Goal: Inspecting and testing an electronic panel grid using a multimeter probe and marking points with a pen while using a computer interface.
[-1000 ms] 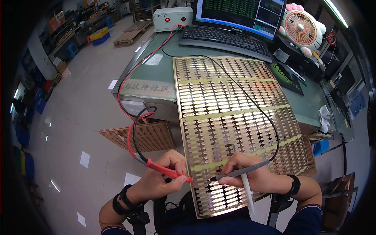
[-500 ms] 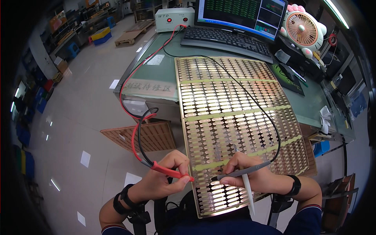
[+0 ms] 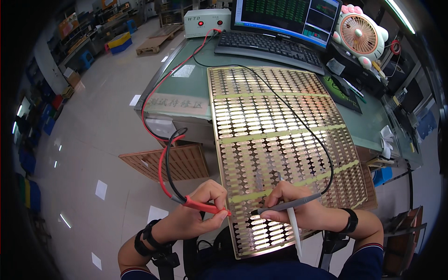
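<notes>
Two probes (image 3: pixel 205 206) (red, grey) on the panel (image 3: pixel 280 135)

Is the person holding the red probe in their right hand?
No, the red probe is in the left hand; the right hand holds a grey probe over the perforated metal panel.

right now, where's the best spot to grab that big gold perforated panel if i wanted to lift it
Probably by the long left edge of the panel, coming from the left. That edge hangs past the desk, so fingers could likely wrap under it. The near end is taken up by the left hand with the red probe and the right hand with the grey probe.
</notes>
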The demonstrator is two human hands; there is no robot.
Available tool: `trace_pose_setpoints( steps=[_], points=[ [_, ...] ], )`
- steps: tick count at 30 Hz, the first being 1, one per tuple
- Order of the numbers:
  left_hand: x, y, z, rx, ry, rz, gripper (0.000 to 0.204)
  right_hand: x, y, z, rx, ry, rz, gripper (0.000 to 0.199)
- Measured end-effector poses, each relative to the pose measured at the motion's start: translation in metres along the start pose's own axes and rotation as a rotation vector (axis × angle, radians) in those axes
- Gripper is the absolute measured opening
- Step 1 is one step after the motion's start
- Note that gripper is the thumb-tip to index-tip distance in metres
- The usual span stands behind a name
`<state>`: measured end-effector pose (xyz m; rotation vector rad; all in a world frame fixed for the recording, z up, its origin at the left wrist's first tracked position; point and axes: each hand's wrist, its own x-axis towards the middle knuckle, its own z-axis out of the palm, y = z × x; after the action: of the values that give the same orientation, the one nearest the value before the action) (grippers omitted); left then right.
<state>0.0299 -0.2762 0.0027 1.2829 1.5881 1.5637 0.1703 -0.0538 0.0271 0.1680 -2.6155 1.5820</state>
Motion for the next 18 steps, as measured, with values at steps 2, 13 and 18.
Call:
trace_pose_setpoints(
  steps=[2, 13, 18],
  points=[
    [-0.0006, -0.0012, 0.0011, -0.018, 0.004, -0.008, 0.020, -0.0008, 0.0022, 0.0001, -0.033, 0.008, -0.030, 0.029],
    [-0.0007, -0.0021, 0.0011, -0.019, 0.018, -0.012, 0.020, 0.0012, 0.0015, -0.0003, 0.007, 0.007, -0.005, 0.028],
    [-0.0016, -0.0046, -0.0005, -0.063, 0.026, -0.028, 0.020, 0.0033, 0.0049, -0.0007, 0.006, 0.009, -0.031, 0.027]
  ],
)
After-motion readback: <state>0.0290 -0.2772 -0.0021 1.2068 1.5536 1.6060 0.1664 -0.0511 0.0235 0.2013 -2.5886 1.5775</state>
